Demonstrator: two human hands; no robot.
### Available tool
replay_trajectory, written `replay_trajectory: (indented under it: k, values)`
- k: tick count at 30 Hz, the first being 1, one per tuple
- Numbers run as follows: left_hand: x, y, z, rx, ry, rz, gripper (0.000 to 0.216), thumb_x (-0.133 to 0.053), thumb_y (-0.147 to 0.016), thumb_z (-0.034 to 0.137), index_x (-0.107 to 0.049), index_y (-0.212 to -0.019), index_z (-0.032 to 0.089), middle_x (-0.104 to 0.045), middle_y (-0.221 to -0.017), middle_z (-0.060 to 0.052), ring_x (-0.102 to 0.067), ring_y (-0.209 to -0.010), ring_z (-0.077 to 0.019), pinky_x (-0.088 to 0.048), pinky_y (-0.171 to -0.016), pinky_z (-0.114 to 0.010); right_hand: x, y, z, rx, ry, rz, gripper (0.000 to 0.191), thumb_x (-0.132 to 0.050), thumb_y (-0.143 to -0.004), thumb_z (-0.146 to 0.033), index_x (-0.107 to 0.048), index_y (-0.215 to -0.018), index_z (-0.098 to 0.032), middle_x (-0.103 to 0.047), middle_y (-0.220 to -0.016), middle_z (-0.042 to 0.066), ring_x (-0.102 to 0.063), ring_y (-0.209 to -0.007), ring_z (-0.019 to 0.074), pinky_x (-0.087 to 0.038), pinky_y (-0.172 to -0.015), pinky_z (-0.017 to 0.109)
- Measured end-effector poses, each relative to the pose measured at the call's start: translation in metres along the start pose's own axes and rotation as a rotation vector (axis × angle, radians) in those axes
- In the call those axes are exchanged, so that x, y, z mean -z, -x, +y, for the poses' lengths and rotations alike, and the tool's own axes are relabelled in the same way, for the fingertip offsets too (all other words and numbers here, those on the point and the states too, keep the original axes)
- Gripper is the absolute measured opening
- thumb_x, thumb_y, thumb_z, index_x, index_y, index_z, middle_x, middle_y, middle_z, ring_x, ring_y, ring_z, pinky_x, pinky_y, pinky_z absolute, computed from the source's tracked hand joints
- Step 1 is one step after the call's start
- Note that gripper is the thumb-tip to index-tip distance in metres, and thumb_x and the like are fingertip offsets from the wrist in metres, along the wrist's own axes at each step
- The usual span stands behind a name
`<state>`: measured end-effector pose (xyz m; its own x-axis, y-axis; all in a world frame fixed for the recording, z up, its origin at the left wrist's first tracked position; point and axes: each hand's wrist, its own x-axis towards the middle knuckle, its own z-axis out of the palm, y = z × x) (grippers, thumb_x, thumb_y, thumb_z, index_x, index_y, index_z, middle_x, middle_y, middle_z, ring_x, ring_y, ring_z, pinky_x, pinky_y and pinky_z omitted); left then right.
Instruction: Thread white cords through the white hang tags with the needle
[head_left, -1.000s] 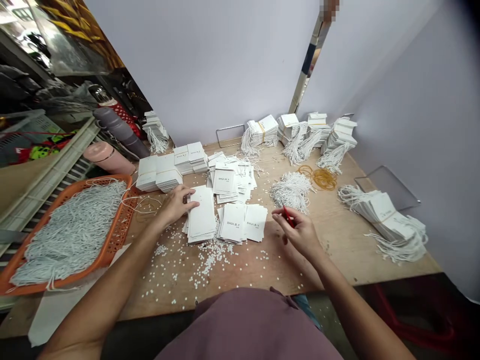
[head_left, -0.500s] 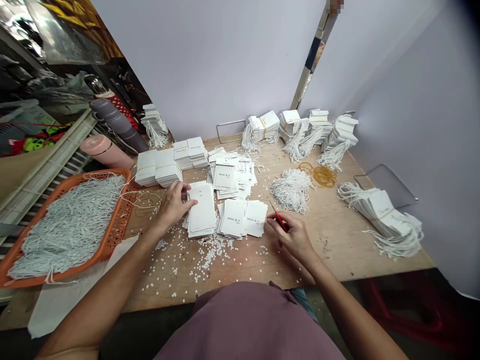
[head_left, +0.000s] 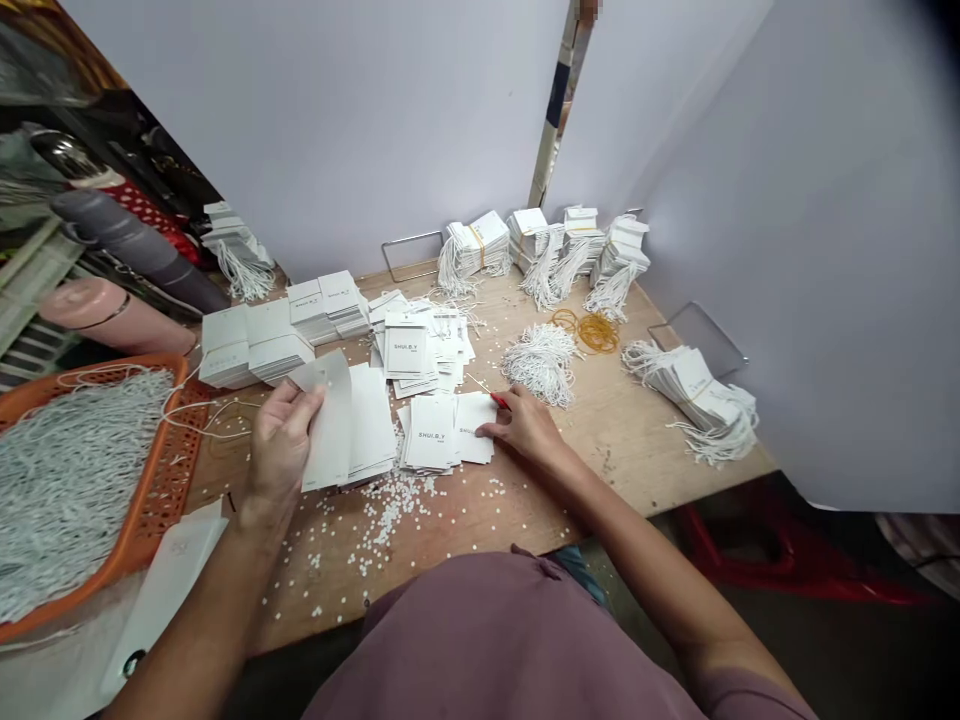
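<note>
My left hand pinches a blank white card, tilted up beside a pile of white cards. In my right hand is a thin pointed tool with a red handle, its tip pointing up and left. The fingers of that hand touch the printed tag at the right of the near row. Next to it lies a stack of printed tags. Behind these sits a looser heap of tags. A bunch of white strings rests just beyond my right hand.
An orange basket of white strings stands at the left. Banded tag stacks sit at the back left, and strung bundles line the wall. Yellow rubber bands lie farther right. Small white paper dots litter the front.
My left hand has lifted a card off the pile and moved left with it. My right hand has come over the rightmost printed tag with the red tool. The view has swung right.
</note>
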<state>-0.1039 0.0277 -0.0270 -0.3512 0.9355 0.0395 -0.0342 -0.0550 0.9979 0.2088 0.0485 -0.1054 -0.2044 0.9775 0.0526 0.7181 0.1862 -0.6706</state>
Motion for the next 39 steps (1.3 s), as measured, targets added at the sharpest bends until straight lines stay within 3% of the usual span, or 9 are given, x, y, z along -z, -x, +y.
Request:
replay_trajectory:
  k: [5, 11, 16, 19, 23, 27, 29, 34, 39]
  values:
    - [0.005, 0.006, -0.015, 0.089, 0.099, 0.060, 0.035, -0.088, -0.066, 0.031, -0.074, -0.095, 0.019, -0.077, -0.088, 0.000, -0.069, -0.067, -0.0121, -0.058, -0.061, -0.018, -0.008, -0.005, -0.005, -0.014, 0.098, -0.017, 0.039, -0.085, -0.072, -0.034, -0.069, -0.101, -0.014, -0.060, -0.101, 0.008, -0.060, -0.081, 0.0205, -0.048, -0.075, 0.033]
    - [0.002, 0.016, -0.018, 0.168, 0.187, 0.106, 0.037, -0.092, -0.058, 0.027, -0.073, -0.088, 0.017, -0.076, -0.083, 0.001, -0.068, -0.066, -0.0104, -0.057, -0.060, -0.017, -0.007, 0.003, -0.009, 0.012, 0.094, 0.033, 0.048, -0.082, -0.075, -0.031, -0.064, -0.116, -0.016, -0.060, -0.110, 0.010, -0.063, -0.085, 0.0214, -0.051, -0.078, 0.035]
    - [-0.003, 0.023, -0.015, 0.189, 0.189, 0.091, 0.036, -0.093, -0.056, 0.027, -0.074, -0.086, 0.018, -0.076, -0.081, 0.002, -0.067, -0.068, -0.0097, -0.057, -0.063, -0.016, -0.003, 0.016, -0.017, 0.199, 0.169, -0.129, 0.059, -0.085, -0.070, -0.046, -0.066, -0.117, -0.017, -0.053, -0.134, 0.016, -0.066, -0.091, 0.0253, -0.053, -0.082, 0.040]
    - [-0.003, 0.025, -0.015, 0.206, 0.183, 0.095, 0.037, -0.093, -0.055, 0.027, -0.074, -0.086, 0.018, -0.076, -0.081, 0.002, -0.067, -0.069, -0.0098, -0.056, -0.065, -0.015, 0.002, 0.023, -0.017, 0.245, 0.251, -0.179, 0.045, -0.079, -0.077, -0.042, -0.067, -0.113, -0.017, -0.051, -0.141, 0.018, -0.068, -0.087, 0.0253, -0.054, -0.081, 0.041]
    - [-0.003, 0.026, -0.016, 0.233, 0.184, 0.098, 0.038, -0.093, -0.054, 0.026, -0.073, -0.085, 0.017, -0.076, -0.081, 0.001, -0.067, -0.069, -0.0099, -0.056, -0.065, -0.016, 0.005, 0.022, -0.011, 0.301, 0.221, -0.182, 0.027, -0.071, -0.085, -0.033, -0.069, -0.107, -0.017, -0.056, -0.137, 0.016, -0.068, -0.090, 0.0240, -0.053, -0.083, 0.039]
    - [-0.004, 0.028, -0.020, 0.226, 0.172, 0.075, 0.035, -0.091, -0.058, 0.026, -0.073, -0.087, 0.017, -0.075, -0.080, 0.002, -0.066, -0.067, -0.0097, -0.056, -0.063, -0.016, -0.006, 0.007, -0.015, 0.289, 0.070, -0.008, 0.018, -0.059, -0.095, -0.026, -0.070, -0.107, -0.018, -0.064, -0.117, 0.012, -0.065, -0.094, 0.0215, -0.051, -0.083, 0.035]
    - [-0.005, 0.030, -0.020, 0.223, 0.169, 0.061, 0.032, -0.090, -0.061, 0.026, -0.073, -0.087, 0.017, -0.075, -0.081, 0.002, -0.067, -0.068, -0.0097, -0.056, -0.064, -0.016, -0.014, -0.007, -0.024, 0.284, 0.001, 0.015, 0.015, -0.062, -0.094, -0.025, -0.071, -0.105, -0.019, -0.066, -0.109, 0.009, -0.065, -0.092, 0.0202, -0.050, -0.082, 0.033]
    - [-0.004, 0.034, -0.016, 0.222, 0.168, 0.063, 0.031, -0.090, -0.062, 0.026, -0.073, -0.087, 0.018, -0.076, -0.084, 0.001, -0.068, -0.071, -0.0096, -0.056, -0.068, -0.016, -0.028, -0.036, -0.049, 0.172, 0.033, -0.116, 0.037, -0.086, -0.072, -0.041, -0.072, -0.095, -0.018, -0.066, -0.101, 0.010, -0.062, -0.082, 0.0221, -0.048, -0.073, 0.034]
    - [0.004, 0.035, -0.018, 0.213, 0.151, 0.120, 0.032, -0.090, -0.059, 0.027, -0.072, -0.085, 0.019, -0.077, -0.086, 0.001, -0.069, -0.073, -0.0113, -0.057, -0.070, -0.019, -0.031, -0.033, -0.056, 0.150, 0.060, -0.094, 0.040, -0.085, -0.074, -0.037, -0.069, -0.103, -0.015, -0.065, -0.105, 0.011, -0.061, -0.085, 0.0222, -0.047, -0.075, 0.033]
